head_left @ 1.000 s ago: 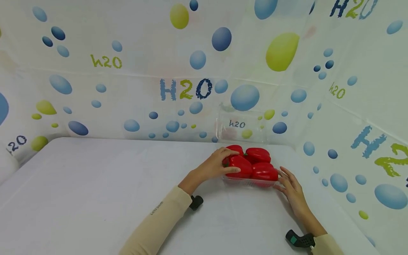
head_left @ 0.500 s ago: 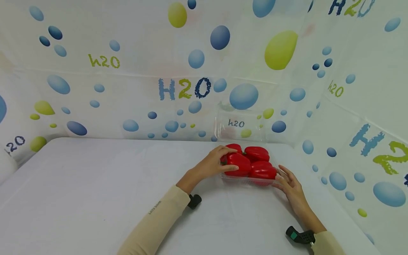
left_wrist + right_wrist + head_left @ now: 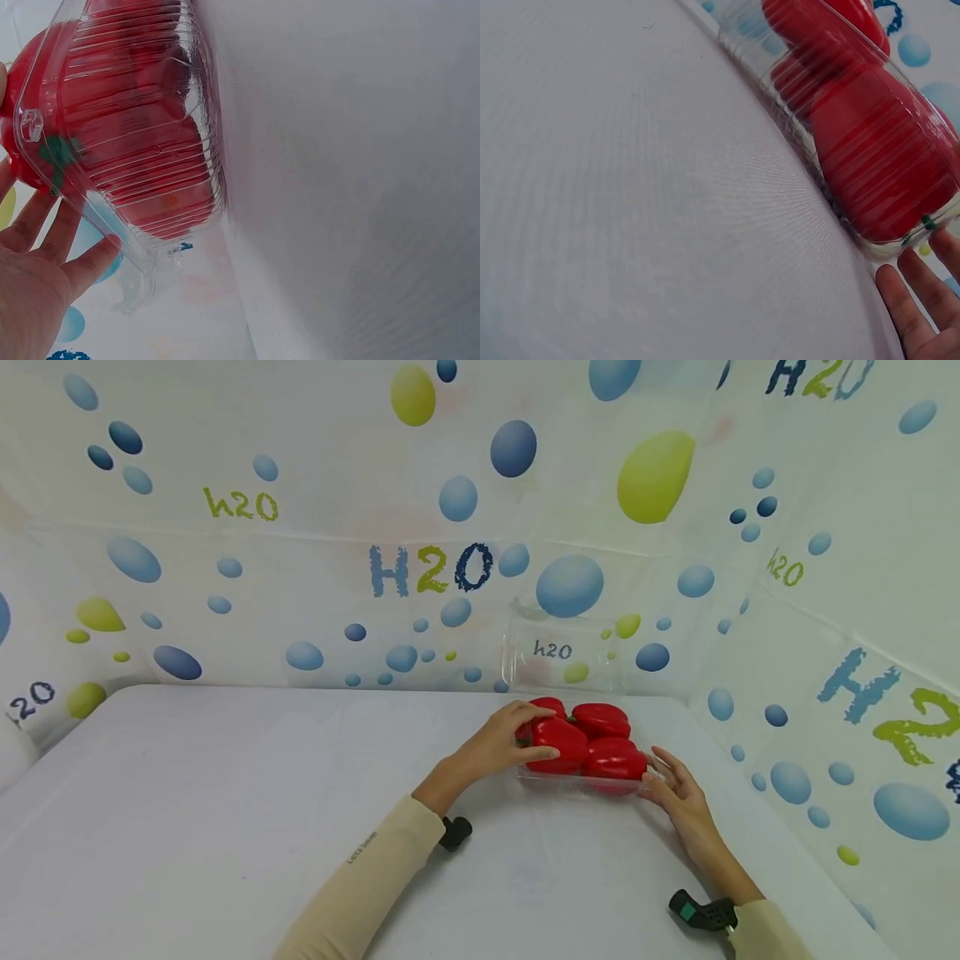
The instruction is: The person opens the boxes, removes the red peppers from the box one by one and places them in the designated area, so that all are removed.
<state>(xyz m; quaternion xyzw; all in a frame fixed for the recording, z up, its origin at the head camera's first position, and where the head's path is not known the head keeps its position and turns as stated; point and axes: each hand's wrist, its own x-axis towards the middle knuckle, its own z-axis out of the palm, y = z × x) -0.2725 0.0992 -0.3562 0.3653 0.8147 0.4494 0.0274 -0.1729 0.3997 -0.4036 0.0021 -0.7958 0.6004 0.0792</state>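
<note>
Several red bell peppers (image 3: pixel 615 758) lie in a clear plastic clamshell container (image 3: pixel 577 782), whose transparent lid (image 3: pixel 517 660) stands raised at the back. My left hand (image 3: pixel 495 743) holds the front-left bell pepper (image 3: pixel 558 746) at its stem end, thumb across the near side and fingers on the far side. In the left wrist view, other fingers of this hand (image 3: pixel 37 277) touch the container's rim (image 3: pixel 112 199). At the container's right end is my right hand (image 3: pixel 686 806), its fingers extended and spread. The right wrist view shows its fingertips (image 3: pixel 907 259) right at the container's lower corner.
The container stands near the back right of a white-covered table (image 3: pixel 262 810). Behind and to the right hangs a white curtain (image 3: pixel 337 460) printed with drops and "H2O". A black wrist device (image 3: pixel 701 912) is on the right wrist, another (image 3: pixel 456 833) on the left.
The head view has shifted very slightly, so everything appears a little farther left. Both hands stay in place at the container and the peppers keep their arrangement.
</note>
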